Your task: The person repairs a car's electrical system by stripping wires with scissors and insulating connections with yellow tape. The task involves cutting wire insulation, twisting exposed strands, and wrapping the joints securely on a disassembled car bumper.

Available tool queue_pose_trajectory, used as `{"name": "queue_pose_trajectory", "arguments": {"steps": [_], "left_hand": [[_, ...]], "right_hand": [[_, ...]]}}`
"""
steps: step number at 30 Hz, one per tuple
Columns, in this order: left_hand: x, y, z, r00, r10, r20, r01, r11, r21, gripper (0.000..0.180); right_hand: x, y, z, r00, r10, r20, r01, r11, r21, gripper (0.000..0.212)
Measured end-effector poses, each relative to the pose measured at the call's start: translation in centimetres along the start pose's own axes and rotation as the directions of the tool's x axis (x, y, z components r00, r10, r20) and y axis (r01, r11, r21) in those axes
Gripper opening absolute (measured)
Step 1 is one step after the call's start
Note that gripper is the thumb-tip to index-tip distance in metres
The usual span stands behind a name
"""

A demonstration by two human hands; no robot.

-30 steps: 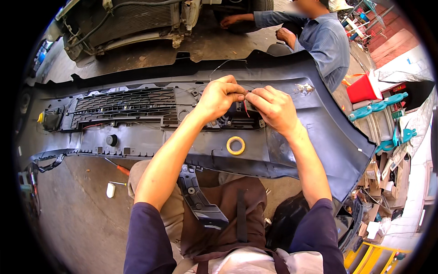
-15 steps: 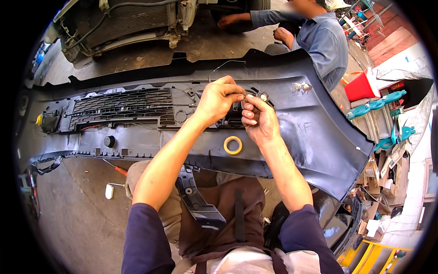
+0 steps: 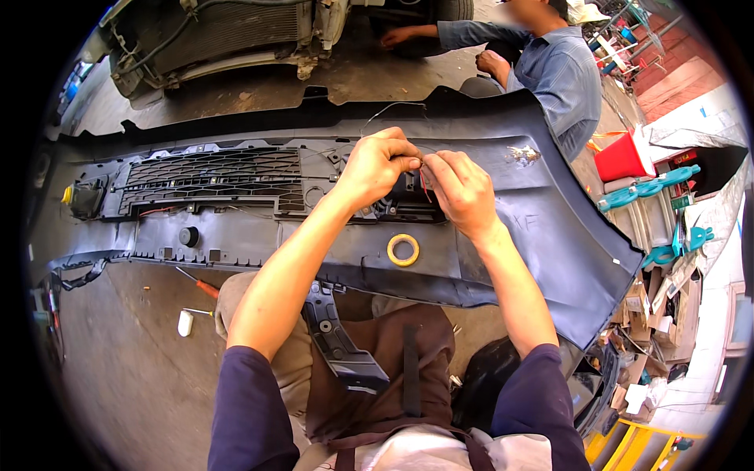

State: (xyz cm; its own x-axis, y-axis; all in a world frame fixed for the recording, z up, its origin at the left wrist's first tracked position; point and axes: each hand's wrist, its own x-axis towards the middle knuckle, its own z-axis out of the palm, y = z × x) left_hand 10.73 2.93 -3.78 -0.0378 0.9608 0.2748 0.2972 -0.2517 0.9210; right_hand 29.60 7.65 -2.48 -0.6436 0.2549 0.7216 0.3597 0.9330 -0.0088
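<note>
A large black car bumper [image 3: 353, 257] lies inside up across in front of me, with a mesh grille [image 3: 216, 171] at its left half. Above its middle, my left hand [image 3: 377, 171] pinches at thumb and forefinger. My right hand [image 3: 465, 192] is closed just beside it, the fingertips nearly meeting. A thin red wire [image 3: 426, 187] shows at the right fingertips; most of what they grip is hidden. A loose thin wire [image 3: 393, 106] arches beyond the left hand. Nearer me, a yellow tape roll [image 3: 391, 250] rests on the bumper.
A black plastic bracket [image 3: 326, 326] leans at my lap. Screwdrivers, one with an orange handle [image 3: 207, 288], lie on the floor at left. A co-worker in a blue shirt [image 3: 554, 74] crouches beyond the bumper, beside a car front [image 3: 236, 39]. A red bucket [image 3: 620, 153] stands right.
My right hand has turned over, its back now showing, and its fingers have closed in at the left fingertips. The red wire has come into sight. My left hand stays nearly still.
</note>
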Motion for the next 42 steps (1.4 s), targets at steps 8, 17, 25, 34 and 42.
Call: {"name": "queue_pose_trajectory", "arguments": {"steps": [8,17,25,34,42], "left_hand": [[0.0,0.2,-0.2,0.998,0.056,0.029,-0.057,0.998,0.007,0.014],[-0.2,-0.8,0.5,0.902,0.431,-0.029,-0.393,0.847,0.359,0.012],[-0.1,-0.8,0.2,0.955,0.296,-0.007,-0.284,0.922,0.263,0.014],[-0.1,-0.3,-0.2,0.974,0.223,0.040,-0.225,0.943,0.246,0.013],[-0.3,-0.5,0.5,0.931,0.361,-0.049,-0.329,0.891,0.314,0.013]], "right_hand": [[-0.4,-1.3,0.9,0.847,0.518,0.123,-0.523,0.765,0.375,0.007],[-1.5,-2.2,0.2,0.309,0.595,0.742,-0.588,-0.494,0.641,0.012],[-0.3,0.0,-1.7,0.990,0.066,0.122,-0.073,0.996,0.054,0.033],[1.3,1.5,-1.8,0.973,-0.118,0.200,0.092,0.987,0.136,0.013],[-0.3,-0.8,0.3,0.339,0.645,0.685,-0.628,-0.387,0.675,0.010]]}}
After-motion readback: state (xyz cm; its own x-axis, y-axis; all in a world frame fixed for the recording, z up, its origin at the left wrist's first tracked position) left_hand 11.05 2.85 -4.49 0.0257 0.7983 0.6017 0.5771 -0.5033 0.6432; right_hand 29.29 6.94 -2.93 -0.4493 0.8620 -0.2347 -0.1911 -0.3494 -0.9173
